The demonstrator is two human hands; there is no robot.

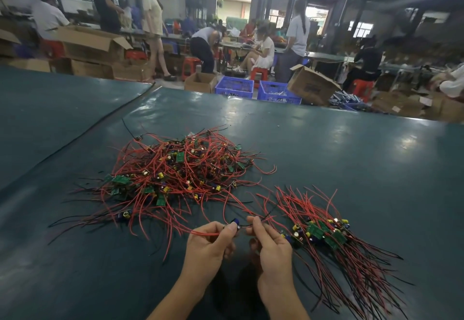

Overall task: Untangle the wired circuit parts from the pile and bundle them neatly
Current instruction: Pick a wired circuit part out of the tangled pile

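Left hand [208, 249], right hand [273, 252]: fingers [256, 221] of both pinch single red-wired circuit part with blue capacitor [236, 222], lower centre, over dark green bench [351, 159]. Wire axis runs left-right. Tangled red-wire pile [175, 171] lies upper left of it. Aligned bundle of green boards [326, 237] just right, nearest right hand.
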